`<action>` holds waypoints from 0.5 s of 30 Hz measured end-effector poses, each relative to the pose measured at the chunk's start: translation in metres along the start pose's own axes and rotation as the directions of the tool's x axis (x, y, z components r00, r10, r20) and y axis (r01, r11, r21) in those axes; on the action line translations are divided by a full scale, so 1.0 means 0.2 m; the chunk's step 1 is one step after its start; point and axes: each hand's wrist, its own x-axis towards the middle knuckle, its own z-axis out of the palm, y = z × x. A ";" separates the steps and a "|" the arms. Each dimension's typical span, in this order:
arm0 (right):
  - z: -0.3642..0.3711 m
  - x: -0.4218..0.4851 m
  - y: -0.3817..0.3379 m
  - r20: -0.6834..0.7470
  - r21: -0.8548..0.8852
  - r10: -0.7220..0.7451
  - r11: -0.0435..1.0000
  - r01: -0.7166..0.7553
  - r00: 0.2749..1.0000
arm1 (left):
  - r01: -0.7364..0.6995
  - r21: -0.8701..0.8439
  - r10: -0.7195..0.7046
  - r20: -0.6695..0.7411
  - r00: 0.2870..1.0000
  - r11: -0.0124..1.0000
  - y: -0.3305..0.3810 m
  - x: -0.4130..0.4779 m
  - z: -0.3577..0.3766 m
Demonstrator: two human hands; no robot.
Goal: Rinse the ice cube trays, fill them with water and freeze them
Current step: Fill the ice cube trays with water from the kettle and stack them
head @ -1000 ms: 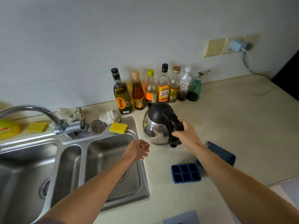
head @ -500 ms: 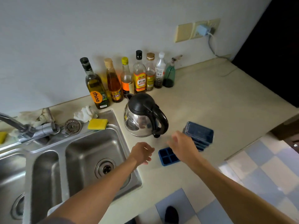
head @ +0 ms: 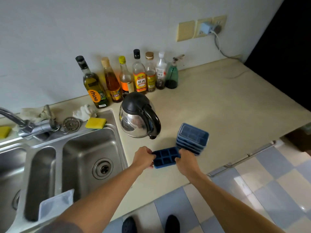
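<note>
A sink (head: 87,148) is sitting at the left of the tabletop (head: 218,106), a kettle (head: 138,115) standing just beside its right rim. In front of the kettle, the left hand (head: 143,157) is pinching the left end of a blue tray (head: 165,158), and the right hand (head: 186,161) is gripping its right end with curled fingers. I cannot tell whether the tray is touching the tabletop. A stack (head: 193,137) of trays is sitting just behind the right hand.

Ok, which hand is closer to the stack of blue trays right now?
Right. The right hand grips the right end of the single tray, just beside the near edge of the stack. The left hand grips the opposite end, with that tray between it and the stack.
</note>
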 end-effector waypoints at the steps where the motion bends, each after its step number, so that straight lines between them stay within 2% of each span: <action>1: 0.00 0.00 0.01 0.006 0.026 0.009 1.000 -0.009 1.000 | 0.008 0.001 -0.008 -0.012 1.000 1.000 0.00 0.00 0.01; 10: -0.05 -0.01 0.01 0.093 0.248 0.090 0.962 -0.111 0.992 | 0.003 0.023 -0.003 -0.020 1.000 1.000 -0.02 -0.01 0.02; 15: -0.07 -0.04 -0.02 0.056 0.221 0.043 0.974 -0.054 0.997 | -0.033 0.054 0.034 -0.024 0.999 0.998 0.00 -0.05 0.00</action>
